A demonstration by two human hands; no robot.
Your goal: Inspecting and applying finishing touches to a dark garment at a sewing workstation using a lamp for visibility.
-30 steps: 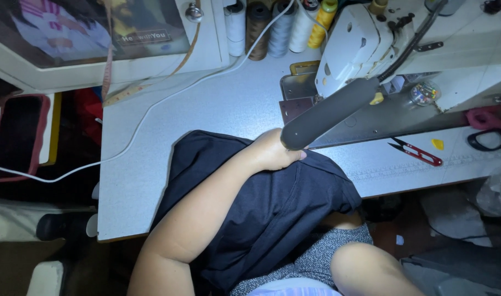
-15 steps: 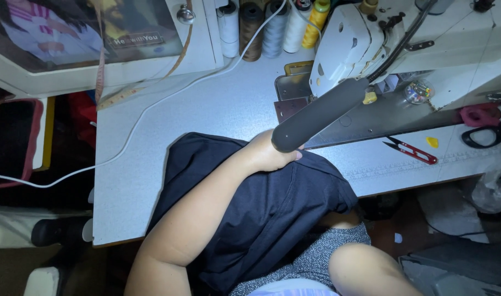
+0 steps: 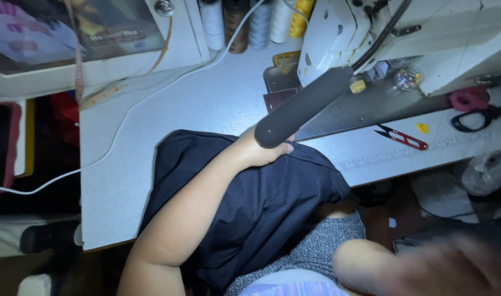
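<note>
The left hand (image 3: 261, 153) rests palm-down on the dark navy fabric (image 3: 250, 203), fingers curled onto the cloth just below the black lamp head (image 3: 302, 107); whether the grip pinches the cloth or only presses it flat cannot be told, since the lamp head hides the fingertips. The fabric lies partly on the grey bench (image 3: 179, 104) and hangs off its front edge over the lap. The right hand (image 3: 453, 268) shows only as a blur at the lower right, well apart from the fabric; its grip cannot be told.

The white sewing machine (image 3: 404, 38) stands at the far right of the bench, with thread spools (image 3: 250, 22) behind it and red thread snips (image 3: 401, 137) near its base.

Judged step: positioning the fabric ahead of the machine bed. The next move calls for the cloth edge to be brought level with the needle area, with both hands steadying it.
</note>
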